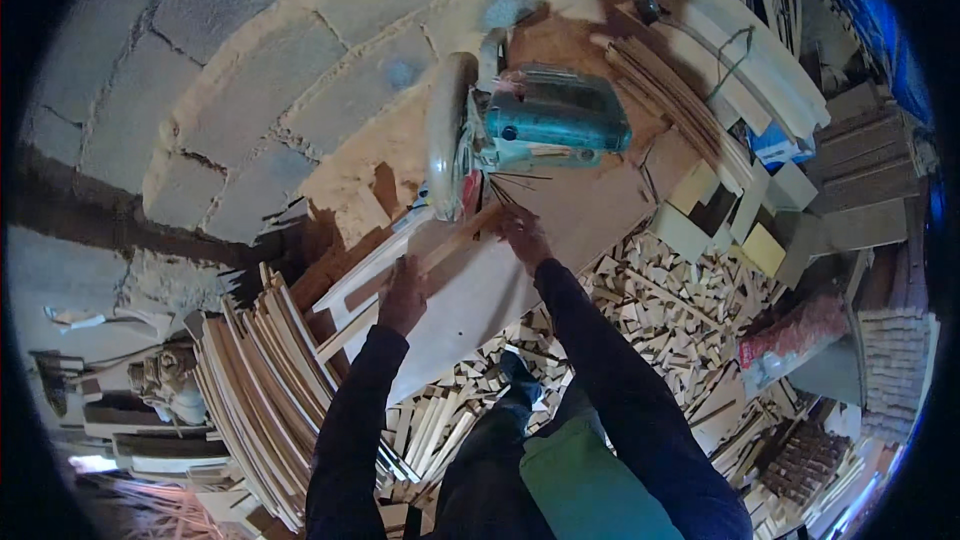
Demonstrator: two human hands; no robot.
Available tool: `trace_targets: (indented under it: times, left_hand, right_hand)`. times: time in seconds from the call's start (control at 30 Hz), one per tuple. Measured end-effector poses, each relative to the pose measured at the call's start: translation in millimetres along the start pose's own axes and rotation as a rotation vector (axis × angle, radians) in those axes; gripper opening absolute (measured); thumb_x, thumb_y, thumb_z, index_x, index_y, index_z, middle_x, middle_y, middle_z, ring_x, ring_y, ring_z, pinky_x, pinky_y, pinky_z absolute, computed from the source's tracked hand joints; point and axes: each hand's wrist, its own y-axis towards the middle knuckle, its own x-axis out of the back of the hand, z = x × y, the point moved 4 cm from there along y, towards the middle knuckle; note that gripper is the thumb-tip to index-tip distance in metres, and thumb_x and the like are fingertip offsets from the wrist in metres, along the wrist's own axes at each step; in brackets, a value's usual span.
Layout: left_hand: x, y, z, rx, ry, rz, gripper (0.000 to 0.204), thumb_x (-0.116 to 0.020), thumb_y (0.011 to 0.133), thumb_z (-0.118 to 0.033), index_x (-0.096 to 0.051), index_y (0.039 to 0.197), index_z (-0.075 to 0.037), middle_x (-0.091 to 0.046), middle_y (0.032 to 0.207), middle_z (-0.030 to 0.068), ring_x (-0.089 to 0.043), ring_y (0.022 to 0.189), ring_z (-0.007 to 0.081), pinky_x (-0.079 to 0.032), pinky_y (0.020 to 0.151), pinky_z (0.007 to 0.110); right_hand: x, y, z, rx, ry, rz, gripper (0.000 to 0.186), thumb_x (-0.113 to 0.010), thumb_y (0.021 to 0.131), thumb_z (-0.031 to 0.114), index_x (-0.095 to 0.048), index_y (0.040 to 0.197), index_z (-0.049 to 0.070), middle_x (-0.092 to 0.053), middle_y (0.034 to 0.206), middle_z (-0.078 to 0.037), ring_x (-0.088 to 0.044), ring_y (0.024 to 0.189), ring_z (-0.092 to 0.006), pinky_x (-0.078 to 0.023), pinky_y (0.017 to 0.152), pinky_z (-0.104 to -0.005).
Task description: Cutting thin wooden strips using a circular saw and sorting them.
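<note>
A teal power saw (555, 110) with a worn, pale blade guard (445, 135) sits at the upper middle on a sawdust-covered board (480, 330). A wooden strip (450, 250) runs diagonally from my left hand up to the saw's blade area. My left hand (404, 295) has its fingers closed on the strip at the lower left. My right hand (522, 235) grips the same strip near its upper end, just below the saw, with fingers partly hidden. Thin dark sticks or rods (515, 185) show beside the blade; I cannot make out what they are.
Long wooden strips (260, 380) are stacked at lower left. Small offcuts (650, 330) cover the floor. More strips (680, 110) and flat pieces (850, 210) lie at right, with a blue sheet (885, 30) beyond. A concrete block wall (260, 60) fills upper left.
</note>
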Motion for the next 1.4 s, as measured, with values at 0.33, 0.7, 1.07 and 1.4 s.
trace_targets:
  times: [0.33,0.7,1.07,1.4]
  left_hand:
    - [-5,28,30,0.17,0.328,-0.124,0.046,-0.067,0.085,-0.024,-0.054,0.124,-0.004,-0.05,0.113,0.0238,-0.047,0.111,0.0446,-0.039,0.096,0.056]
    - [-5,16,33,0.043,0.364,-0.164,0.031,-0.057,0.095,-0.031,-0.065,0.118,-0.013,-0.054,0.111,0.0216,-0.052,0.105,0.0438,-0.042,0.094,0.058]
    - [-6,26,32,0.235,0.284,-0.215,0.023,-0.06,0.093,-0.033,-0.065,0.105,-0.014,-0.055,0.109,0.0151,-0.051,0.106,0.04,-0.042,0.088,0.056]
    - [0,29,25,0.182,0.26,-0.3,0.012,-0.067,0.087,-0.021,-0.065,0.096,-0.014,-0.055,0.104,0.0149,-0.053,0.102,0.0394,-0.043,0.087,0.053]
  right_hand:
    - [-17,39,-12,-0.03,-0.036,0.177,0.043,-0.055,0.096,0.005,-0.05,0.138,0.005,-0.067,0.094,-0.005,-0.066,0.076,-0.0143,-0.057,0.066,-0.0334]
    - [-15,34,-5,0.005,-0.234,0.059,0.026,-0.054,0.098,0.01,-0.056,0.124,0.004,-0.065,0.083,-0.007,-0.064,0.069,-0.0157,-0.053,0.059,-0.0347]
    - [-14,50,14,0.324,-0.549,-0.018,0.038,-0.052,0.09,0.013,-0.056,0.127,0.006,-0.063,0.065,-0.011,-0.061,0.049,-0.0214,-0.05,0.047,-0.0381]
    - [-11,60,6,0.1,-0.495,0.095,0.043,-0.05,0.093,0.015,-0.054,0.135,0.006,-0.064,0.07,-0.011,-0.066,0.06,-0.0206,-0.053,0.053,-0.0383]
